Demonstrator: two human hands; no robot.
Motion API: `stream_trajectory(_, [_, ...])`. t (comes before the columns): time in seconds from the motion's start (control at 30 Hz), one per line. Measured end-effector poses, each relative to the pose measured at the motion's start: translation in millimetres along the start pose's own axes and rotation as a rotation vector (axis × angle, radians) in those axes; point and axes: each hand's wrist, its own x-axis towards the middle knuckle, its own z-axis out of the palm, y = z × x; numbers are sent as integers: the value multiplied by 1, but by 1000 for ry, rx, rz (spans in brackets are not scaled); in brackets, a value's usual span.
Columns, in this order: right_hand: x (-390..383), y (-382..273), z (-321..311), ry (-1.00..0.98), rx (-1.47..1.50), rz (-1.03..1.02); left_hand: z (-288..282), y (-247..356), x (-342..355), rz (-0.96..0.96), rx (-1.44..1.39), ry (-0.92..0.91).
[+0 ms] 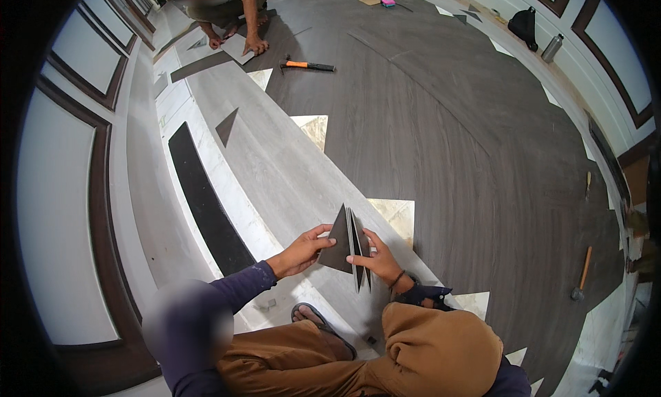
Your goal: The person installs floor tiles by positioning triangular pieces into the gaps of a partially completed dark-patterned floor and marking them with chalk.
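Head view. Dark triangular floor pieces (pixel 348 244): a fanned stack, held upright above the grey plank floor (pixel 413 135). Left hand (pixel 303 251): fingers clamped on the front piece's left edge. Right hand (pixel 377 259): fingers clamped on the stack's lower right. Orange-handled hammer (pixel 308 66): on the floor, well apart, near a co-worker's hand (pixel 255 46).

The scene is evenly and brightly lit by soft, diffuse light; no single source can be identified. Only faint, short shadows are cast beneath the hammer (pixel 308 66) at the far side. A mild sheen is noted on the dark plank floor (pixel 447 142) toward the right. Strong fisheye distortion is present: straight wall panels (pixel 62 211) at left are bowed, and black vignetting is seen at the corners. The centre is rendered sharply; the rim is softer.
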Motion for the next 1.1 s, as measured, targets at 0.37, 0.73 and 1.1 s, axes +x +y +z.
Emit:
stream_trajectory(0.37, [-13,-52,-22,-119,-202,-310,-48,24,-10,-246,74,-166])
stream_trajectory(0.73, [-27,-97,5,-213,-747,-601,10,10,-10,-204,-111,18])
stream_trajectory(1.1, [-26,-99,9,-188,-736,-644,30,-21,-14,-171,-442,-36])
